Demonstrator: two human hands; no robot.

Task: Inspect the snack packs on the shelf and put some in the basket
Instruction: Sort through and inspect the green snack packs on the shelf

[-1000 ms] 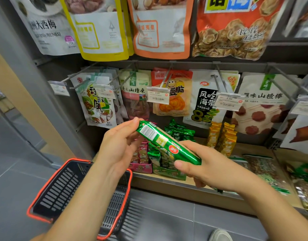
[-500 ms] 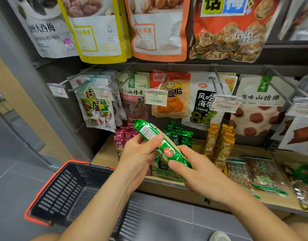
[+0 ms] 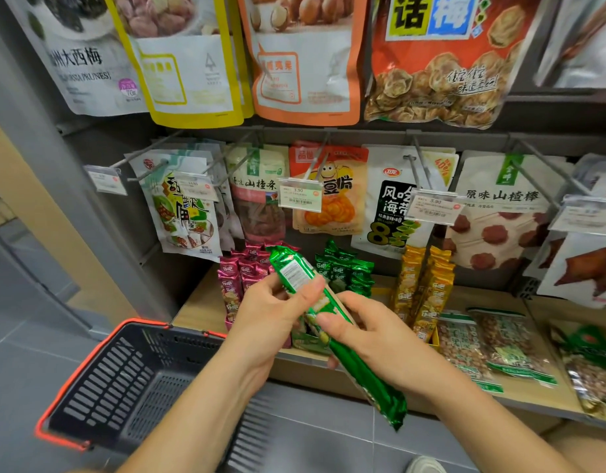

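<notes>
Fingers (image 3: 305, 293) of left hand (image 3: 271, 322) and right hand (image 3: 380, 339) grip the pack (image 3: 363, 373), now tipped steeper than a second ago, so inspecting continues and the basket (image 3: 124, 387) waits.

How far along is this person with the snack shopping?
Done: nothing yet; the visible part of the basket holds no packs. In hand: the left hand and right hand hold one green snack pack, label showing. Left: put it in, check more on the shelf.

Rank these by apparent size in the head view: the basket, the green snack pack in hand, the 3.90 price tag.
1. basket
2. green snack pack, held nearer the camera, which inflates it
3. 3.90 price tag
</notes>
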